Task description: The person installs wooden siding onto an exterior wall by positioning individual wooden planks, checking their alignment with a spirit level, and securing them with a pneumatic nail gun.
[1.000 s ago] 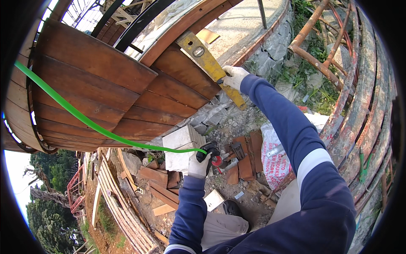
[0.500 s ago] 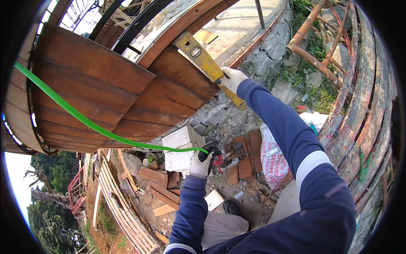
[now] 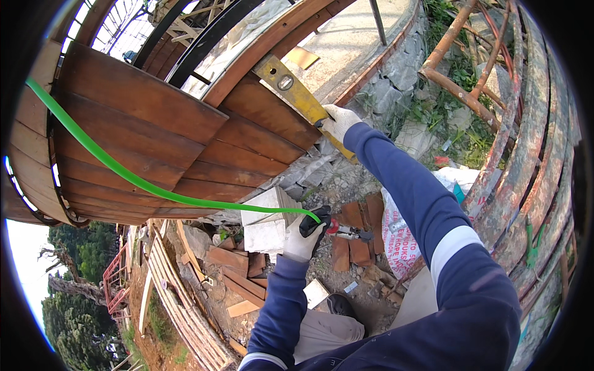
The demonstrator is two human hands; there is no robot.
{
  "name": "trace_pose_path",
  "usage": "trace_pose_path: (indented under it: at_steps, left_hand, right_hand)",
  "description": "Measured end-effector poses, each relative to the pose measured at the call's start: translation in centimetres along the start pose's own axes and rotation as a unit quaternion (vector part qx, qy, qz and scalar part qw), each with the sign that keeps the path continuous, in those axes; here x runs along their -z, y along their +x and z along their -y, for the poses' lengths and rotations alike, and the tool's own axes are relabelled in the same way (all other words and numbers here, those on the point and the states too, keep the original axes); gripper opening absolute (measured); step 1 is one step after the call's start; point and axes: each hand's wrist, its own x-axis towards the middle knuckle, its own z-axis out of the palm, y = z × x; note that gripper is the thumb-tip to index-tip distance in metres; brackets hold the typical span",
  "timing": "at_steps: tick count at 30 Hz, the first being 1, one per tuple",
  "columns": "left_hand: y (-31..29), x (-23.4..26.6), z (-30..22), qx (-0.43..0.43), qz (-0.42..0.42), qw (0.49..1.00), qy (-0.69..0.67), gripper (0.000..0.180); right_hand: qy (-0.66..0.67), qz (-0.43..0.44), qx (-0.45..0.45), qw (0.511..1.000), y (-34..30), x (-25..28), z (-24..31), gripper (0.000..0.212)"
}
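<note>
My right hand (image 3: 340, 122), in a pale work glove, is closed around the lower part of a yellow spirit level (image 3: 297, 99). The level slants across the brown wooden planks (image 3: 241, 117): its upper end is at the lower edge of the curved wooden rail (image 3: 263, 46), and its lower end reaches past the planks' bottom edge, over broken stone. I can't tell whether its whole face touches the wood.

My left hand (image 3: 299, 240), gloved too, is curled around the black grip of a red-and-black hose-fed tool (image 3: 340, 227), held above the ground with its nose pointing right. A green hose (image 3: 185, 198) runs from the grip up to the left, in front of the planks. White stone slabs (image 3: 260, 238) stand just beside that hand; brown wood offcuts (image 3: 232, 269) and a white sack (image 3: 396, 235) with red print lie on the ground near it.
</note>
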Motion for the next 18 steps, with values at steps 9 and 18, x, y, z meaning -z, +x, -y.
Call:
trace_pose_path:
  at_steps: [9, 18]
  left_hand:
    - [2.1, -0.5, -3.3, -0.06, 0.062, 0.99, 0.114, 0.03]
    - [3.8, 0.5, -6.4, -0.149, 0.148, 0.94, 0.269, 0.039]
  right_hand:
    - [-0.023, 0.023, -0.005, 0.999, 0.1, 0.3, 1.4, 0.036]
    - [-0.044, 0.028, -0.007, 0.999, 0.1, -0.3, 0.6, 0.034]
